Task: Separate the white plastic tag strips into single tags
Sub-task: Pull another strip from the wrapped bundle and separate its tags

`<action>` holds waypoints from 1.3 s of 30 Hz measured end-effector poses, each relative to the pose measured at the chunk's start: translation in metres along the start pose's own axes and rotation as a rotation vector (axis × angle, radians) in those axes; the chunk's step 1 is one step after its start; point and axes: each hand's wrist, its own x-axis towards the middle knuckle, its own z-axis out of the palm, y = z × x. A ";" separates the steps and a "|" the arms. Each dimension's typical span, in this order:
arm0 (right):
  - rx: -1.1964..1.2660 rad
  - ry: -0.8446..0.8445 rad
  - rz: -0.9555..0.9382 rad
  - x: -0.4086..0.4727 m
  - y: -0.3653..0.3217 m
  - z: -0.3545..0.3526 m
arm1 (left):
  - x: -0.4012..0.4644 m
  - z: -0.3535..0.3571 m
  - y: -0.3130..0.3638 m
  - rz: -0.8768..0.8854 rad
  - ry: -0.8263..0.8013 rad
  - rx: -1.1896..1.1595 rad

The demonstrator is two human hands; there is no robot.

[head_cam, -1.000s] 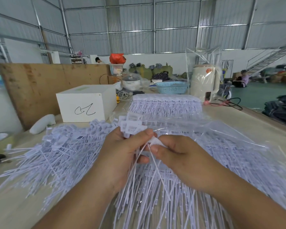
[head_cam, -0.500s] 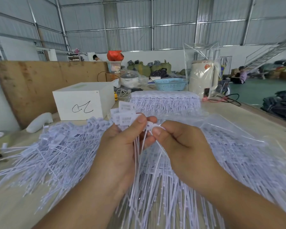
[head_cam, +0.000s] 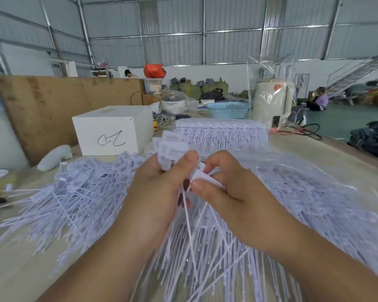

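White tags sit bunched in your clenched left hand at frame centre, while your right hand pinches one tag beside them, above the loose pile.

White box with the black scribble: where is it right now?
In the head view the white box sits on the table at upper left, behind the loose tag pile and left of the stacked tag strips.
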 end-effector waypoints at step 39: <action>0.323 0.455 0.162 0.004 -0.006 0.001 | 0.011 0.001 -0.012 -0.281 -0.034 -0.467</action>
